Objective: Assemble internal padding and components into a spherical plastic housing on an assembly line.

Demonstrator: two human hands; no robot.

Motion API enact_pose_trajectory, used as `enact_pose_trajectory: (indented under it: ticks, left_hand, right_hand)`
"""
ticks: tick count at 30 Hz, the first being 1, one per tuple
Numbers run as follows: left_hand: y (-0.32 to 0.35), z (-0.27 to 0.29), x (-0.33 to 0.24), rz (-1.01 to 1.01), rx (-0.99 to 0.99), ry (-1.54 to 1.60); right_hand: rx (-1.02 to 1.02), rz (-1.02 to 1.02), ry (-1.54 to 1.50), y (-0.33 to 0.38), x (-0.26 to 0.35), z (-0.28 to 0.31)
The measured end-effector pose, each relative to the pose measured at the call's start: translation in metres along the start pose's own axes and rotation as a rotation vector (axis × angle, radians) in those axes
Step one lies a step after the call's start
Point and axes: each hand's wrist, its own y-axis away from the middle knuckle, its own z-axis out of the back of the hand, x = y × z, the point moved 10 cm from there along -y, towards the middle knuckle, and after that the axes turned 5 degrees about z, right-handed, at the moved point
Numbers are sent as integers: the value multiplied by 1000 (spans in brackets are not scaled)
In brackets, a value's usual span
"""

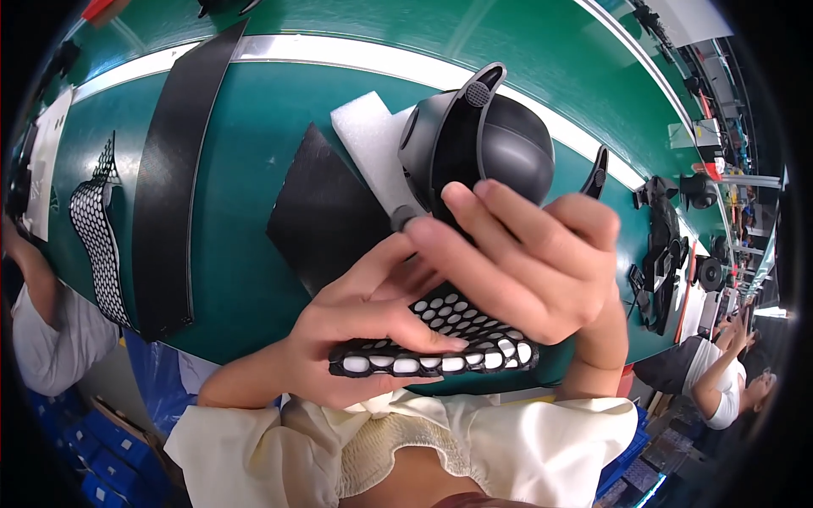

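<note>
While a spare dotted strip lies curled at the left of the green counter, and a long black panel stretches beside it, my work is nearer the middle, in front of my chest. A flat black sheet comes next, with a white foam block at its right.

Below these, my left hand is closed on a bent black strip set with white dots, thumb across its top face and other fingers underneath. To handle this strip well, I judge that the left grip should stay firm near the front edge but light enough not to crease it, with the thumb clear of whichever dot the other hand works on. Turning the rows toward the right fingers would help too.

Above the strip's right part hangs my right hand, half curled, its fingertips apart from the strip. A small dark tip shows at the end of its lowest digit; whether I am gripping something there, I cannot tell. Behind that hand stands a rounded black-and-grey device with a curved band, partly hidden by my fingers.
</note>
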Motion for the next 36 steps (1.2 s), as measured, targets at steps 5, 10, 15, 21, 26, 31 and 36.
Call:
enact_pose_trajectory:
  ticks: [5, 10, 15, 21, 26, 31, 36]
  left_hand:
    - [2, 4, 9, 28, -22, 49]
    - [2, 7, 5, -31, -50, 63]
    - [-1, 9, 10, 61, -102, 47]
    - [-3, -5, 20, 109, -20, 112]
    - [-1, -1, 19, 84, -84, 154]
    - [-1, 1, 22, 79, -90, 137]
    - [-1, 4, 22, 80, -116, 182]
  right_hand:
    - [89, -315, -540, 18, -40, -12]
    - [82, -149, -273, 9, -19, -6]
    - [-182, -578, -917, 34, -63, -3]
    - [42, -721, -665, 55, -59, 6]
    - [-56, -708, -619, 61, -60, 2]
    - [20, -640, -530, 55, -56, 1]
    - [86, -635, -541, 53, -54, -3]
